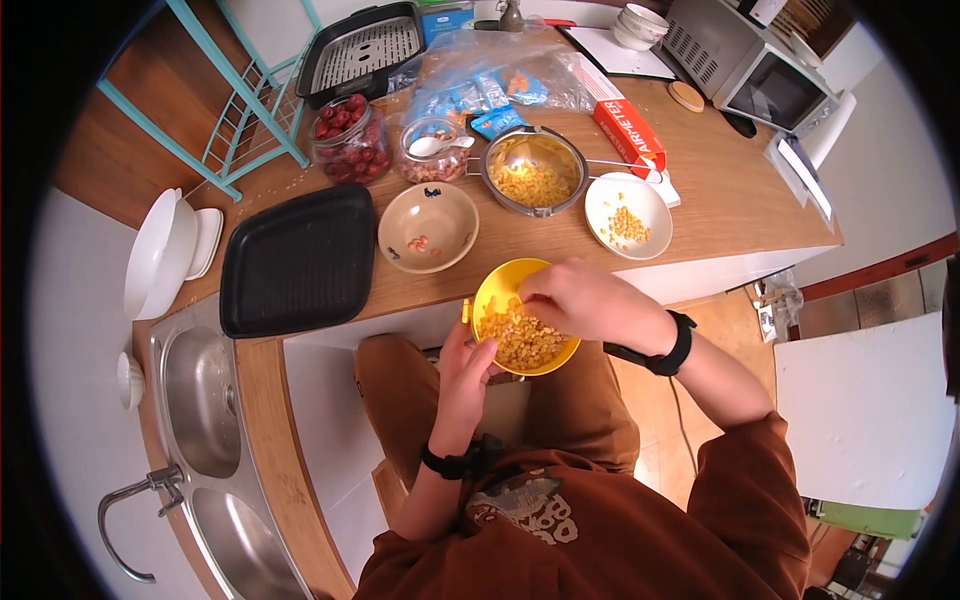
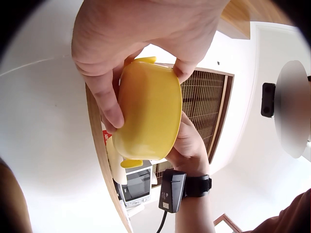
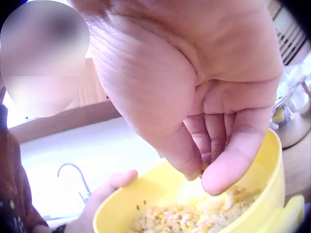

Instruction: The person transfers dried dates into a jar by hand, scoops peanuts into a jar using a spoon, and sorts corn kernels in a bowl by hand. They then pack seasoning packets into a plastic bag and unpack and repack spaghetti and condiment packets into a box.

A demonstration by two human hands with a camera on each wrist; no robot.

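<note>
The yellow bowl (image 2: 151,112) is held above the lap (image 1: 588,408) by the left hand (image 1: 465,378), fingers clamped round its wall, apparently for steadiness. Over the kernels (image 1: 528,345) inside, the right hand's (image 1: 590,302) fingertips are nearly together; whether anything is pinched cannot be told.

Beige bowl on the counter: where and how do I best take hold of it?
I'd grip the beige bowl by its near rim, from the counter's front side: thumb inside, fingers under the flare. It sits upright, with the black tray close on its left and a jar behind. Keep it level, as small pieces lie loose inside.
</note>
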